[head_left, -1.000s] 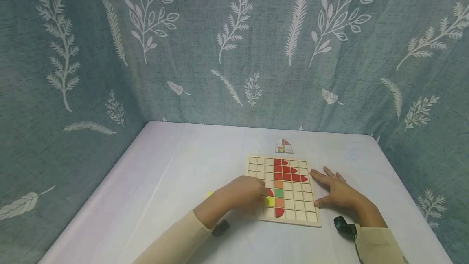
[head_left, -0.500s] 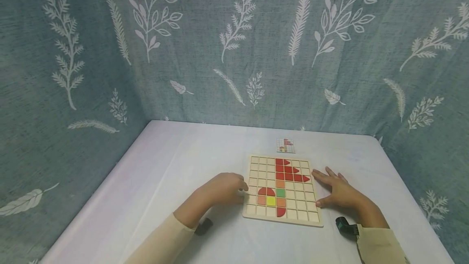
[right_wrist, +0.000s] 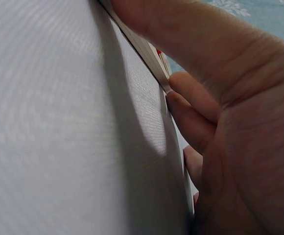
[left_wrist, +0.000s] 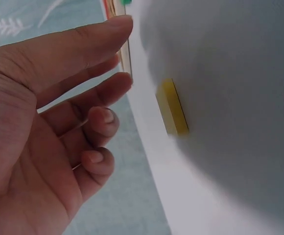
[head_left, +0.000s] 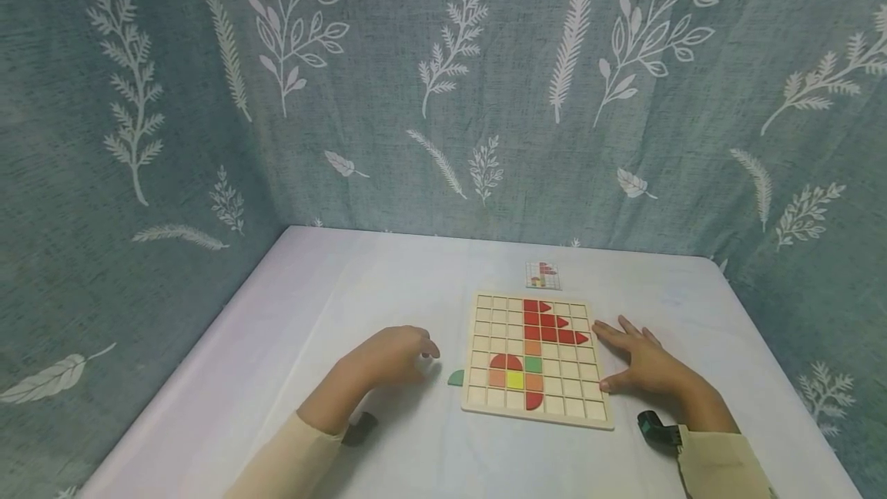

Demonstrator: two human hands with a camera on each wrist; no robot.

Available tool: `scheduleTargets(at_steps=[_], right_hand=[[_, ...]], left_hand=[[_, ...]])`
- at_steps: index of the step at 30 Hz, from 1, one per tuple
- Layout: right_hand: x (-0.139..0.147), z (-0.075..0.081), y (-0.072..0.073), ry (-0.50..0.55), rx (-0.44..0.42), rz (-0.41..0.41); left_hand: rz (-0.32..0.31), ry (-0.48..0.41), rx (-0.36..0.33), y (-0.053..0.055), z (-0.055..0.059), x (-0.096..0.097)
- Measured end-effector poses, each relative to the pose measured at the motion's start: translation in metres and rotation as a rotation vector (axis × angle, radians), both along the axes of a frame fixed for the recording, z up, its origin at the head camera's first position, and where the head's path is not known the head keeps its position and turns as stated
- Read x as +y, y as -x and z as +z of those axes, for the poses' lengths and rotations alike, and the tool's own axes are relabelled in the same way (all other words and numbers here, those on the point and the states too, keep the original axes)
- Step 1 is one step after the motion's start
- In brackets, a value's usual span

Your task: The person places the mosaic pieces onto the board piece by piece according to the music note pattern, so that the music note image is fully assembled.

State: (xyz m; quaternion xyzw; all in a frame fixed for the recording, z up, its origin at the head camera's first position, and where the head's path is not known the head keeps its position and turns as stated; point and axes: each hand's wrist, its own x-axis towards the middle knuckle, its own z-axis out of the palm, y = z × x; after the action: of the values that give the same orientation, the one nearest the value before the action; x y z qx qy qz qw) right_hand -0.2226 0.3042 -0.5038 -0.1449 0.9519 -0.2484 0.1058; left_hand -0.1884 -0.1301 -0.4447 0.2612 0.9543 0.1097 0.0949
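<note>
My left hand (head_left: 395, 356) hovers over the table left of the board, fingers loosely bent and holding nothing. Below its fingertips in the left wrist view lies a small yellow block (left_wrist: 172, 107) on the white surface. A green rounded piece (head_left: 456, 377) rests against the left side of the wooden grid board (head_left: 568, 387). Red, orange, yellow and green pieces sit in the board's squares, among them a red half-round pair (head_left: 505, 362) above an orange piece (head_left: 497, 378) and a yellow square (head_left: 515, 380). With fingers spread, my right hand (head_left: 640, 360) touches the board's right edge.
A small picture card (head_left: 543, 275) showing a coloured grid pattern lies behind the board. Patterned teal cloth (head_left: 443, 98) rises behind and beside the white table (head_left: 346, 283). A dark wrist device (head_left: 658, 431) sits below my right hand.
My left hand has moved left off the board, uncovering the orange piece and red half-round pair, then the green piece beside the board. My right hand stays at the board's edge.
</note>
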Motion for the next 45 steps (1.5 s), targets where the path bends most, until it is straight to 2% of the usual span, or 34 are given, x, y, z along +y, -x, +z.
scheduleTargets(at_steps=[7,13,22,32,45], right_hand=[[0.004,0.000,0.000,0.000,0.008,0.009],[0.005,0.000,-0.001,0.003,0.000,0.005],[0.005,0.000,-0.001,0.012,-0.001,0.009],[0.004,0.000,0.001,0.004,0.007,0.013],[0.000,0.001,0.000,0.010,-0.009,0.000]], left_hand=[[0.058,-0.010,-0.002,-0.002,-0.001,-0.018],[0.057,-0.012,0.026,-0.001,-0.005,-0.024],[0.042,0.016,0.023,0.002,-0.011,-0.026],[0.006,0.020,0.034,0.010,-0.015,-0.020],[-0.045,0.028,0.017,0.017,-0.010,0.004]])
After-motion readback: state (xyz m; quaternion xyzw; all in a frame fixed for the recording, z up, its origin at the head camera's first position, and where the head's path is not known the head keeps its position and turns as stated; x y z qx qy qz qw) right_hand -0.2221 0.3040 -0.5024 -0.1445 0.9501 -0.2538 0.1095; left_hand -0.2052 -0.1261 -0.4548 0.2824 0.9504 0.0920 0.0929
